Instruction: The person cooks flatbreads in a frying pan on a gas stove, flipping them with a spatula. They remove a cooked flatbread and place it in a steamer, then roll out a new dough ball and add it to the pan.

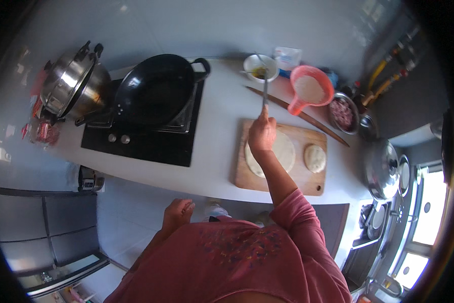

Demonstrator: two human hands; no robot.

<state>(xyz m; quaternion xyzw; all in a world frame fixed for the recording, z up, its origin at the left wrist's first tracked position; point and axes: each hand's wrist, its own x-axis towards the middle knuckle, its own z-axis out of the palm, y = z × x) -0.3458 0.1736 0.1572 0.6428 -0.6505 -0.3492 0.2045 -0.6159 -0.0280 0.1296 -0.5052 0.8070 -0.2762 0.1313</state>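
Observation:
My right hand (263, 132) reaches across a wooden cutting board (242, 178) and grips a long metal utensil (265, 91). The utensil's far end is over or in a white bowl (273, 74) that holds some yellowish oil (258, 72). Partly covered by my hand and forearm, a flat round sheet of dough (285, 155) lies on the board. To its right sits a smaller, thicker dough round (315, 158). My left hand (179, 212) hangs in front of the counter's edge, fingers curled, with nothing visible in it.
A wooden rolling pin (314, 120) lies behind the board, near a pink scoop of flour (308, 89) and a metal bowl of chopped meat-like filling (342, 113). To the left, a black wok (155, 91) sits on the cooktop (143, 147) beside a steel pot (73, 87). A lidded pan (382, 170) stands right.

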